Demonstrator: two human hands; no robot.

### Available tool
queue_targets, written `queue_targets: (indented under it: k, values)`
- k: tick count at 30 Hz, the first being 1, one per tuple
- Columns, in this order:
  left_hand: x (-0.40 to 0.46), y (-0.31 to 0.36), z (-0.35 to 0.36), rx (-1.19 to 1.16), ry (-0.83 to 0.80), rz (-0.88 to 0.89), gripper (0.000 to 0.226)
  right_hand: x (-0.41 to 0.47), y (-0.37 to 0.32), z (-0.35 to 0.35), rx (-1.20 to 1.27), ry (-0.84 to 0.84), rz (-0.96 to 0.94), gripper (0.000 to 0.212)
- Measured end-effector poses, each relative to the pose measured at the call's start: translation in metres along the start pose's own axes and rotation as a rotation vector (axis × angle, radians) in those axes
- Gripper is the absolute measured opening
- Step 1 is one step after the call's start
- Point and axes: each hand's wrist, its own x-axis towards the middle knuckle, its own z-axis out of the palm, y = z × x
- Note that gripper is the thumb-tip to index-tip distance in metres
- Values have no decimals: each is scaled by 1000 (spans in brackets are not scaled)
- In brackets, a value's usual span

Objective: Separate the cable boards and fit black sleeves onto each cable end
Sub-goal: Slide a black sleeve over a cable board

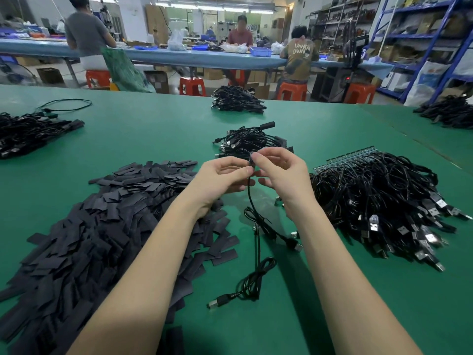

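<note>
Item in hand: one black cable (252,201), its upper end raised above the green table (320,129) and pinched between both hands; the remainder hangs down in a loose coil to the table, ending in a USB plug (217,301) near the bottom centre. Left hand (225,176): fingers curled, thumb and fingertips closed on the cable end from the left. Right hand (277,170): forefinger and thumb pinching the same end from the right, other fingers loosely curled. A short dark piece sits at the pinch point; whether it is a sleeve partly slid on or the bare cable tip cannot be told at this size. Stock, left: large heap of flat black sleeves (102,226), under the left forearm. Stock, right: bundle of cables still joined to a green board strip (345,157), plugs fanned toward the viewer. Stock, centre rear: pile of cables (250,142), just behind the hands, probably finished work. Step judged: fitting a sleeve onto this cable's end. Next move calls for a steady grip on the cable just below the end while the other hand pushes the sleeve fully over it, keeping the sleeve mouth open and aligned.
</note>
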Motion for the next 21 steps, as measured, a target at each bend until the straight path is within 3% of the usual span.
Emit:
queue_targets:
  k: [2,3,7,10,13,16,21]
  values:
    - [0,-1,0,-29,50,-28,8,1,-1,-3,-246,25,-102,14]
    - [0,-2,0,-29,69,-39,7,2,-3,-5,-390,-49,-162,14]
    - [2,-7,2,-29,148,-58,7,-7,-9,-3,-916,-690,-151,5]
    - [2,-8,1,-24,155,-76,9,-13,0,12,-1197,-790,-169,29]
    - [2,-8,0,-20,145,-78,8,-17,10,21,-1275,-758,-199,36]
    - [3,-7,0,-12,149,-76,8,-14,15,19,-1263,-695,-218,22]
    - [3,-8,-2,18,143,-86,7,-11,9,5,-1000,-677,-164,12]
